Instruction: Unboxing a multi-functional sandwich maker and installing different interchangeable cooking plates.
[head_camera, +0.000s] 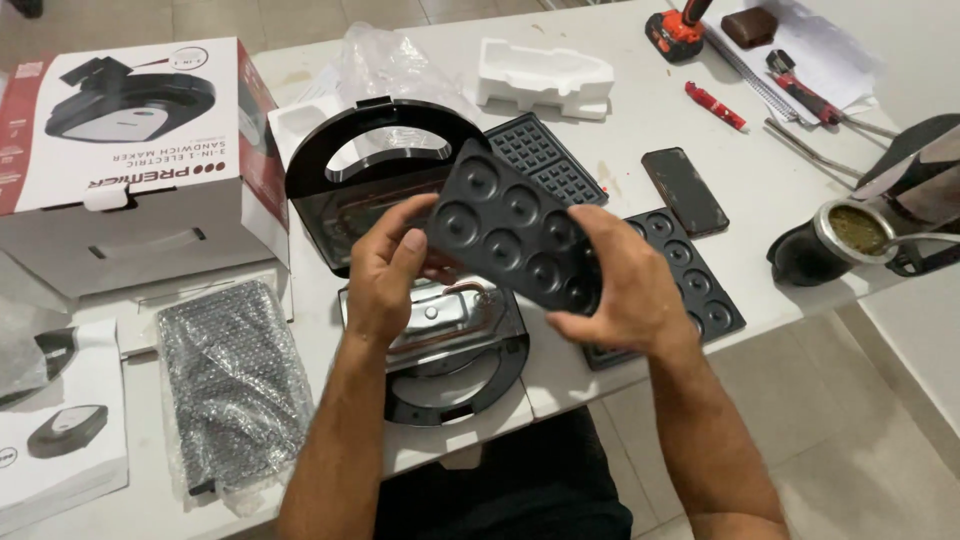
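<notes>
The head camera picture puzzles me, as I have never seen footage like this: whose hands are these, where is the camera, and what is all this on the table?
The camera sits on a person's head and looks down, so the two bare arms are the wearer's own. The left hand and right hand together hold a black donut plate with round ring moulds, tilted above an open sandwich maker. On the white table lie a waffle plate, a second donut plate, a dark phone, a foam packing piece, a bubble-wrapped item, the appliance's cardboard box, and a cup with a metal straw.
</notes>
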